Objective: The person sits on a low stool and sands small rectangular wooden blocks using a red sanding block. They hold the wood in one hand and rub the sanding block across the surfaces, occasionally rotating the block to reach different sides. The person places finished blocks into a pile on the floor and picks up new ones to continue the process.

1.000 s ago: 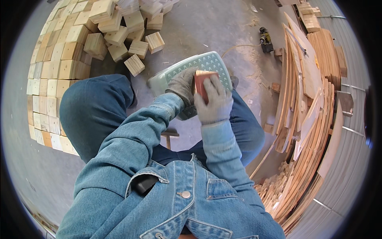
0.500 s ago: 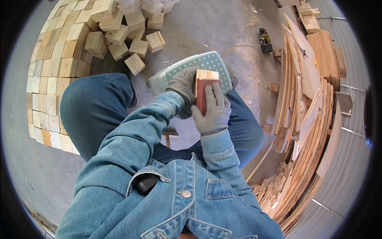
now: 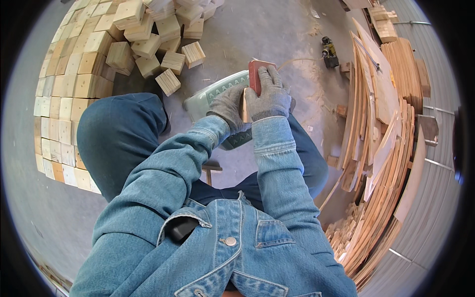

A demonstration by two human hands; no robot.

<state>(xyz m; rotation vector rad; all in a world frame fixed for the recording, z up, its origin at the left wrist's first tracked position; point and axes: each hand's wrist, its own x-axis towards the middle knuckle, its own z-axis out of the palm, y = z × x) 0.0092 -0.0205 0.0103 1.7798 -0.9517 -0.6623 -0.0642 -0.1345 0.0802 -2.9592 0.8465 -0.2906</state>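
Between my knees, my left hand [image 3: 227,105], in a grey glove, is closed around a pale wooden block [image 3: 244,112]. Most of that block is hidden by my two hands. My right hand [image 3: 269,96], gloved too, grips a reddish-brown sanding block [image 3: 255,76] and lays it along the wooden block's right side. The sanding block's far end sticks out past the wood. Beneath my hands is a pale green plastic stool [image 3: 198,101] with a patterned top.
Stacked wooden blocks [image 3: 64,104] stand at the left, with a loose heap of blocks [image 3: 168,29] beyond my left knee. A drill [image 3: 329,52] rests on the floor at the far right. Long boards and offcuts [image 3: 381,183] lean along the right.
My right hand has pushed the sanding block away from me along the wooden block, and now covers more of the wood. The left hand has stayed nearly still.
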